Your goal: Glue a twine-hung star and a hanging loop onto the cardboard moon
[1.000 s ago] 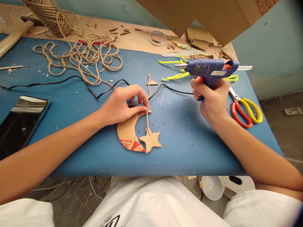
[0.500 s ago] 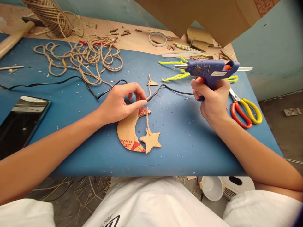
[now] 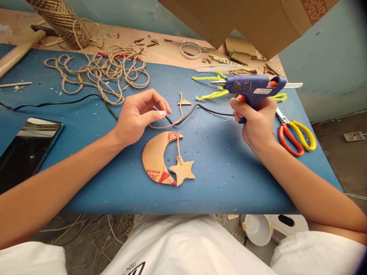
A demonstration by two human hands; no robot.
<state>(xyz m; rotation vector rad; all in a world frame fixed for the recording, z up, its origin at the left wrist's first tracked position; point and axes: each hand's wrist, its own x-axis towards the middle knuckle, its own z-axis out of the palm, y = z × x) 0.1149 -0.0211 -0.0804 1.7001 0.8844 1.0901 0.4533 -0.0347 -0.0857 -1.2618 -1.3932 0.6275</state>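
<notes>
My right hand [image 3: 256, 116] grips a blue hot glue gun [image 3: 252, 86] by its handle, a finger near the orange trigger and the nozzle pointing left. Over the black cord [image 3: 212, 111] hovers my left hand [image 3: 140, 114], fingers loosely curled and apart with nothing visible between them. A short piece of twine [image 3: 181, 110] curves beside its fingertips. Just below lies a cardboard crescent moon [image 3: 153, 154] with red print. A cardboard star [image 3: 182, 171] hangs on a short twine [image 3: 178, 147] laid from the moon's upper tip; the star touches the lower tip.
Scissors [image 3: 296, 135] lie right, near yellow-green pipe cleaners [image 3: 210, 95]. A tangle of twine [image 3: 100, 72], a twine spool [image 3: 61, 23] and a phone [image 3: 31, 152] are left. Behind are a tape roll [image 3: 190, 50], cardboard scraps and a large cardboard sheet [image 3: 252, 23]. A small cardboard triangle [image 3: 185, 102] lies mid-table.
My left hand has moved left and up off the moon's upper part, uncovering it and the curved twine. The glue gun has shifted only slightly.
</notes>
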